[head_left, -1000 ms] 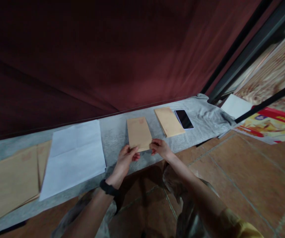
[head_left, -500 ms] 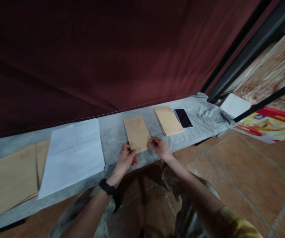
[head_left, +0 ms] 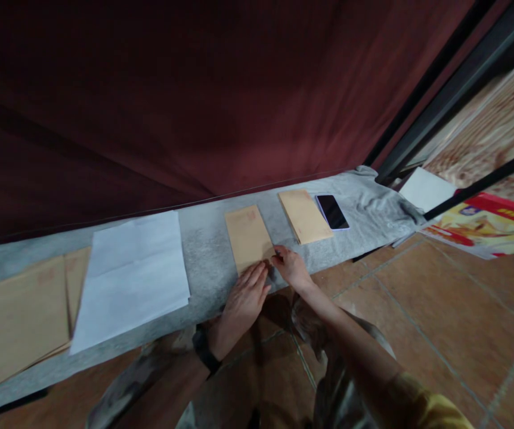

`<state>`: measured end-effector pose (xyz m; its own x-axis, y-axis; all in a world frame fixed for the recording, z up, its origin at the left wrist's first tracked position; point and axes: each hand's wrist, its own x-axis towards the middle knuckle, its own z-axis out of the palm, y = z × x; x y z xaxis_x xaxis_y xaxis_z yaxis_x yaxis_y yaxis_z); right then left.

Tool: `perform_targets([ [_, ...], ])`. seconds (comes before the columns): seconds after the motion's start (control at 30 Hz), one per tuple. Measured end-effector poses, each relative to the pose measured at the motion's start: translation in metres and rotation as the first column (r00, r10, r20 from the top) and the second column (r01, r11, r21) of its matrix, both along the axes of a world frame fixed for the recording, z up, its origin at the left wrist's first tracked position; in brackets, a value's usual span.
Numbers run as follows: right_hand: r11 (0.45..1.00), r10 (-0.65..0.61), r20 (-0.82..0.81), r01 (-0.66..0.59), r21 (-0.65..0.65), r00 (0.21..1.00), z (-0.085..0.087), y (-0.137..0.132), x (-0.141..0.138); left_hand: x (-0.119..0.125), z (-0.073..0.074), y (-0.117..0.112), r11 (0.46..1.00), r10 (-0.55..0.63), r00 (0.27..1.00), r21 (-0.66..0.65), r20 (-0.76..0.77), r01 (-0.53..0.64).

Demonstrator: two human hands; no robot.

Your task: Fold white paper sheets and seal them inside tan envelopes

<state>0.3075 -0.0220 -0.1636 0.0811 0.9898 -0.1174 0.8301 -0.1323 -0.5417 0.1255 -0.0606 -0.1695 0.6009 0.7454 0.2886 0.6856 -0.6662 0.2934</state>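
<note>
A brown paper envelope (head_left: 248, 235) with a small reddish print at its far end lies on the grey cloth. Across its near edge my left hand (head_left: 247, 292) is laid flat, fingers stretched out and covering that edge. My right hand (head_left: 290, 266) has its fingers curled in a pinch at the envelope's near right corner; the fingertips are partly hidden. Just to the right lies a stack of similar brown envelopes (head_left: 305, 215), with a dark-screened phone (head_left: 332, 212) beside it.
White paper sheets (head_left: 134, 277) lie left of the envelope, overlapping larger brown envelopes (head_left: 22, 322) at the far left. The narrow grey cloth-covered surface (head_left: 207, 250) backs onto a dark red curtain (head_left: 239, 107). A black metal frame (head_left: 422, 113) and a colourful box (head_left: 492, 225) stand at right.
My left hand has gone from holding the envelope's near left corner to lying flat over its near edge, further right. My right hand stays at the right corner.
</note>
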Motion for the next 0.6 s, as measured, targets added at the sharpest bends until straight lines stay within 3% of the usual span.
perform_targets([
  [0.13,1.0,0.024,0.075,-0.025,0.007,0.997,0.003,-0.003,-0.003,0.002,-0.015,-0.011,0.999,0.002,0.998,0.044,-0.065,0.001],
  [0.37,0.99,0.035,0.188,-0.059,0.126,0.982,0.011,-0.014,-0.005,0.005,-0.016,-0.013,0.999,0.03,0.998,0.046,-0.057,-0.027],
  [0.5,0.917,0.233,0.09,-0.25,0.311,0.968,0.008,-0.027,-0.014,0.005,-0.023,-0.012,0.999,0.034,0.998,0.026,-0.054,-0.033],
  [0.6,0.863,0.377,-0.006,-0.348,0.366,0.926,-0.001,-0.041,-0.022,0.004,-0.029,-0.012,0.999,0.039,0.997,-0.006,-0.067,-0.039],
])
